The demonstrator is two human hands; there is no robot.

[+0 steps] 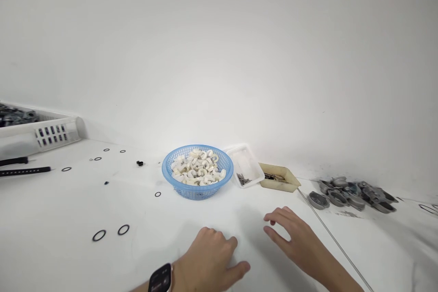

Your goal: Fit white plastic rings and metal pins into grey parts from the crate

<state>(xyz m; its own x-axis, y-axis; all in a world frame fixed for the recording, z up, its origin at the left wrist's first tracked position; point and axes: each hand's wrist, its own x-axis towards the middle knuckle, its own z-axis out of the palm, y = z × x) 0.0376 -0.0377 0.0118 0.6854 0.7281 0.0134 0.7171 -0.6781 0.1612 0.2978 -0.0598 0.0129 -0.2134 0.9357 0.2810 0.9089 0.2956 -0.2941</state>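
My left hand [212, 260], with a smartwatch [160, 278] on its wrist, is at the bottom centre over the white table [153, 246]. Its thumb and index finger stand apart with nothing between them; the other fingers curl partly out of sight. To its right, my right hand [294, 239] hovers with thumb and fingers spread apart, holding nothing visible. Beyond both hands stands a blue plastic basket [197, 187] heaped with white curved plastic pieces [198, 169]. Beside it a white tray [246, 162] holds small metal pins [243, 179], and a cream tray [284, 185] contains thin dark pieces.
Several grey round metal parts [352, 196] are piled at the right against the wall. A thin rod or cord [337, 239] runs across the table there. Several black rings [99, 235] lie at left, near black straps [25, 171] and a white crate [58, 134] of dark parts.
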